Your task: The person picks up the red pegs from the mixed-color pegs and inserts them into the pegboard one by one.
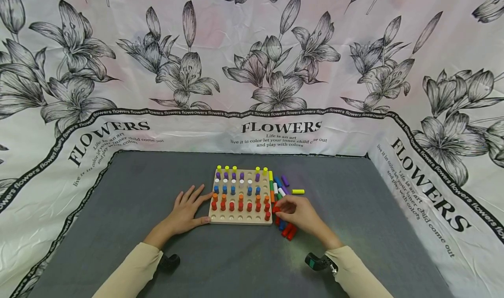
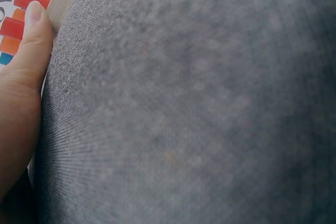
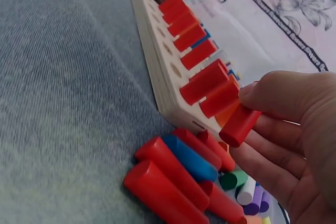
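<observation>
A wooden pegboard (image 1: pixel 240 222) lies on the grey table, with rows of yellow, purple, white, blue, orange and red pegs standing in its holes. My left hand (image 1: pixel 188 210) rests spread at the board's left side, fingers straight and touching its edge. In the left wrist view the left thumb (image 2: pixel 34 40) lies by the board's edge near red pegs. At the board's right side my right hand (image 1: pixel 297 211) pinches a red peg (image 3: pixel 240 124) between thumb and fingers, apart from the board. Several holes in the front row (image 3: pixel 176 70) show bare.
Loose pegs lie in a pile right of the board: red pegs (image 3: pixel 163 192), a blue peg (image 3: pixel 190 158), a green peg (image 3: pixel 233 180), and white and purple ones. A yellow peg (image 1: pixel 298 191) lies a little apart. Flowered cloth (image 1: pixel 275 134) hangs behind the table.
</observation>
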`<state>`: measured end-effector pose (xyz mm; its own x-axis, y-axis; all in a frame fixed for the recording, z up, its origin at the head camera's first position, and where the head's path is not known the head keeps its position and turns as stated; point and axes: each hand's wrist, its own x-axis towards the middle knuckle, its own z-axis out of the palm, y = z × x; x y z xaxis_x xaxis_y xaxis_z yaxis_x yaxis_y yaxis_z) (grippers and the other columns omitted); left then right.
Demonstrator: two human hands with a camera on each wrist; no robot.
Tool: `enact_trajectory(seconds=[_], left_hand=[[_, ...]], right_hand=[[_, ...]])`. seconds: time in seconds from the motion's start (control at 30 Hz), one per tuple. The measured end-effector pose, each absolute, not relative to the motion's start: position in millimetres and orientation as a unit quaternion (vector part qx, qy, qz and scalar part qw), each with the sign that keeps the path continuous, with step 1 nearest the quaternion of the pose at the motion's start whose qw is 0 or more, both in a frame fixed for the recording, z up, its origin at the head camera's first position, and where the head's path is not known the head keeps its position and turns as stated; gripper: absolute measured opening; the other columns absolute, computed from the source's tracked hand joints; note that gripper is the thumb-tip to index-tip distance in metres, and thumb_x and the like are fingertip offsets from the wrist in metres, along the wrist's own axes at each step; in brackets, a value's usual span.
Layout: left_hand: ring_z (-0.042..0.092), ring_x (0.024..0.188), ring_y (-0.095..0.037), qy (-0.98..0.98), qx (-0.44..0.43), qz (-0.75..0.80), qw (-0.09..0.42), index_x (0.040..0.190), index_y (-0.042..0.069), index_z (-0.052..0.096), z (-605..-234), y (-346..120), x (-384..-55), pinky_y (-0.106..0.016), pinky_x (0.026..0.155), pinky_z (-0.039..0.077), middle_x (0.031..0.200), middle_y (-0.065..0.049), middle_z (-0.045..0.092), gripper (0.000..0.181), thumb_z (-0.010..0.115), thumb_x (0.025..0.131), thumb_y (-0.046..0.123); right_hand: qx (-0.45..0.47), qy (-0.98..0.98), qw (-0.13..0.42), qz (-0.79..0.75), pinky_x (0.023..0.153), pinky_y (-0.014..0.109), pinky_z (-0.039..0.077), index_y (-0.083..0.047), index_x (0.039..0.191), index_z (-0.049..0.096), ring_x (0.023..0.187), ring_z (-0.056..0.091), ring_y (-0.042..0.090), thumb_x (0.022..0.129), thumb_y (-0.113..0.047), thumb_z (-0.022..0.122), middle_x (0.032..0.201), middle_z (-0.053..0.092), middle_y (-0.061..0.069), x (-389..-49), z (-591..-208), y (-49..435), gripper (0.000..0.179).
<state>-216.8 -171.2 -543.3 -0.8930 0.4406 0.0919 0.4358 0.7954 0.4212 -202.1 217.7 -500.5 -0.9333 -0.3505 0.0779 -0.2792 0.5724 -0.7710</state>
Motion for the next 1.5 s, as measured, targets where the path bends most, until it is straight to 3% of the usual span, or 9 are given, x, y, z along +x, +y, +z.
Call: enact_trajectory(seconds=[0.67, 0.93, 1.17, 1.5], left_hand=[[0.016, 0.151, -0.048, 0.949, 0.227, 0.219, 0.008, 0.153, 0.024, 0.04, -544, -172, -217, -0.073, 0.114, 0.01, 0.164, -0.017, 0.023, 0.078, 0.07, 0.087, 0.051], [0.019, 0.149, -0.05, 0.944, 0.237, 0.23, -0.01, 0.152, 0.021, 0.042, -544, -172, -216, -0.074, 0.113, 0.011, 0.162, -0.02, 0.027, 0.079, 0.072, 0.085, 0.05], [0.018, 0.15, -0.049, 0.947, 0.23, 0.223, 0.0, 0.152, 0.023, 0.041, -544, -172, -216, -0.073, 0.114, 0.011, 0.164, -0.018, 0.025, 0.078, 0.072, 0.085, 0.051], [0.018, 0.151, -0.047, 0.949, 0.229, 0.217, 0.003, 0.152, 0.023, 0.041, -545, -171, -217, -0.073, 0.114, 0.011, 0.164, -0.017, 0.025, 0.078, 0.07, 0.086, 0.052]], right_hand=[[-0.158, 0.852, 0.047, -0.497, 0.076, 0.021, 0.057, -0.011, 0.102, 0.071, 0.091, 0.07, 0.016, 0.085, -0.017, 0.079, 0.104, 0.073, 0.009, -205, -489, 194, 0.02], [-0.145, 0.852, 0.026, -0.503, 0.076, 0.021, 0.057, -0.016, 0.1, 0.073, 0.085, 0.07, 0.009, 0.084, -0.013, 0.079, 0.099, 0.075, 0.005, -205, -491, 187, 0.017], [-0.156, 0.846, 0.017, -0.51, 0.075, 0.022, 0.057, -0.019, 0.099, 0.073, 0.083, 0.069, 0.006, 0.085, -0.02, 0.079, 0.098, 0.074, 0.002, -203, -497, 182, 0.015], [-0.17, 0.832, -0.007, -0.527, 0.069, 0.023, 0.056, -0.011, 0.101, 0.073, 0.079, 0.072, 0.008, 0.084, -0.019, 0.08, 0.096, 0.076, 0.008, -199, -504, 174, 0.02]])
